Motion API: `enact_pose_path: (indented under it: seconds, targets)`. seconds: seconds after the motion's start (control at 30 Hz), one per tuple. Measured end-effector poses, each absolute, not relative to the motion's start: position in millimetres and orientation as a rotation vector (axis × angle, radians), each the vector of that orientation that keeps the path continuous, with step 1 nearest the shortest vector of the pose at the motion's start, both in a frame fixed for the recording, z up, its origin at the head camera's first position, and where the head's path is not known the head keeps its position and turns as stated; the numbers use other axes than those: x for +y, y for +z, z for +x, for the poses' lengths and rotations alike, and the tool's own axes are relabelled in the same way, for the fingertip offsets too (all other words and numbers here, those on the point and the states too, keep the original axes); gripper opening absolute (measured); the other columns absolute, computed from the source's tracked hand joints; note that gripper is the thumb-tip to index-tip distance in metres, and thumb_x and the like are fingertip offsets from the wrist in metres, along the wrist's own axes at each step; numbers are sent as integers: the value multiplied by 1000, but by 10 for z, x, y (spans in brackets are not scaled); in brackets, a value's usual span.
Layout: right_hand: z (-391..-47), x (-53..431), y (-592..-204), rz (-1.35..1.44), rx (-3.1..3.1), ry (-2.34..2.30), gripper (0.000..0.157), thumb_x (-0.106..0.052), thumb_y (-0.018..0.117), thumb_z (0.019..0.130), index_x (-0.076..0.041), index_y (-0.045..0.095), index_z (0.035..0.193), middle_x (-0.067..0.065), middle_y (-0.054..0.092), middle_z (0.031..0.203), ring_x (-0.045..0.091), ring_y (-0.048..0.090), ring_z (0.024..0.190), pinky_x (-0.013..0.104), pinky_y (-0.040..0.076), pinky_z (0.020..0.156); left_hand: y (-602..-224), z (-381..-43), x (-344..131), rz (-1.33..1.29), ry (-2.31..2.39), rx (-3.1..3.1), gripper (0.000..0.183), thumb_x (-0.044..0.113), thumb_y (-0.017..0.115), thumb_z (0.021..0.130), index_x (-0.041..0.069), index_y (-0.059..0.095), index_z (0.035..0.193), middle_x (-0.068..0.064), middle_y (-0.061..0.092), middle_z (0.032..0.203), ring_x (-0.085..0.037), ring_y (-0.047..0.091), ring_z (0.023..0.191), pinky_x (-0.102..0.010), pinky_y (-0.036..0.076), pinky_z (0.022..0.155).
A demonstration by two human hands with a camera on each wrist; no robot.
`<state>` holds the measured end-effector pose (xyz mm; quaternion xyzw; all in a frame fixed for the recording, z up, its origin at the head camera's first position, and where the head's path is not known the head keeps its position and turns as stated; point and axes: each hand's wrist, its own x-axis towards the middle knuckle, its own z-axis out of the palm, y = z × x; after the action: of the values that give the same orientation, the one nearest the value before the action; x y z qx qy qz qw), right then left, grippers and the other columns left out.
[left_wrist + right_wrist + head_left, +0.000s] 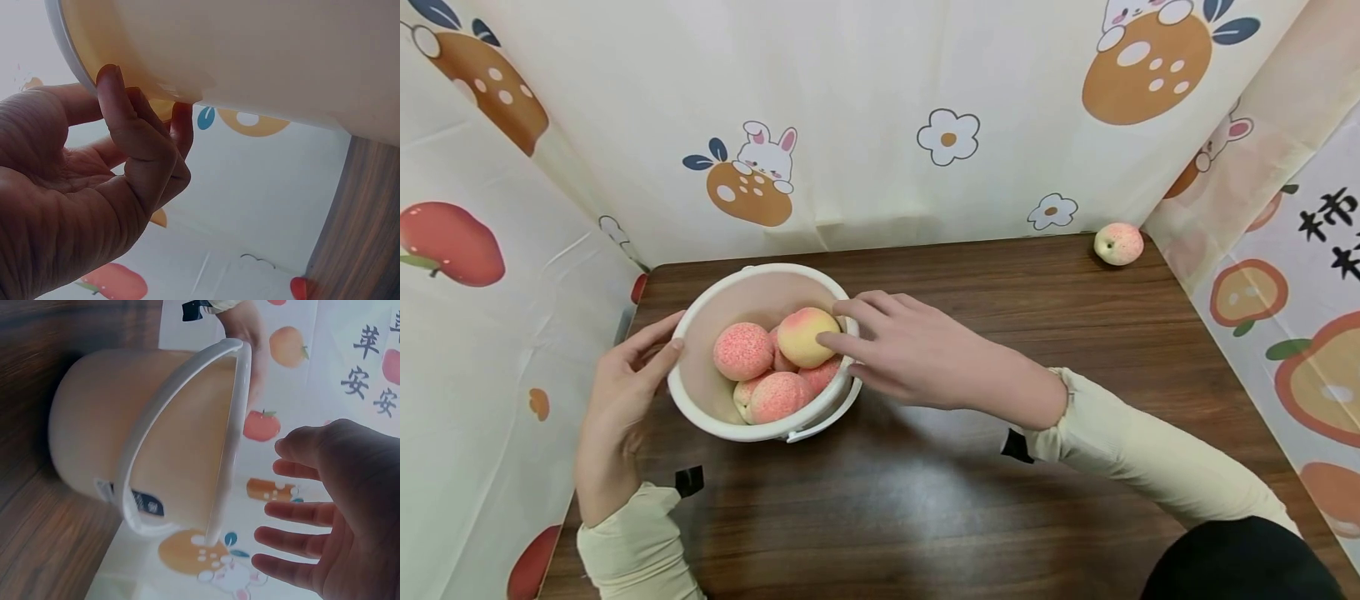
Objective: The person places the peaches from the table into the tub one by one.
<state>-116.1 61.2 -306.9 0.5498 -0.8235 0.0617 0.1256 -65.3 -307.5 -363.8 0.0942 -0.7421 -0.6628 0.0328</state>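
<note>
A white bucket (700,408) stands at the left of the table and holds several peaches, mostly speckled pink (742,352). On top lies a yellow peach (805,340) with a pink blush. My left hand (621,396) grips the bucket's left rim, its fingers (147,134) bent against the outer wall in the left wrist view. Over the right rim reaches my right hand (917,354), fingers spread and holding nothing, close to the yellow peach. The right wrist view shows this hand (337,506) apart from the bucket's rim (234,425).
One more pale peach (1118,244) lies at the table's far right corner. The bucket's handle (827,423) hangs down at its near right side. Printed curtains (865,192) enclose the brown wooden table (880,517) at the back and sides.
</note>
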Motion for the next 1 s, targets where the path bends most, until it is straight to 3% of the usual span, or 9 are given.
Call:
enact_pose_path:
  seconds: [0.53,1.0]
  targets:
    - [-1264,1436,-3212,1330,-2594,357,50,-26,67,102,-23,55,150,16,55,148,37,56,133,58,52,103,-3659,-640,-3074,255,-2058,-2282,41,12,69,100,11,66,141,15,75,104,-1,73,82,-19,60,61]
    - [-1609,2155,-3397,917,-2690,318,45,-18,67,100,-13,59,144,19,61,134,45,61,114,60,50,96,-3640,-640,-3076,258,-2057,-2280,40,12,69,100,13,67,140,18,76,104,0,73,83,-18,61,62]
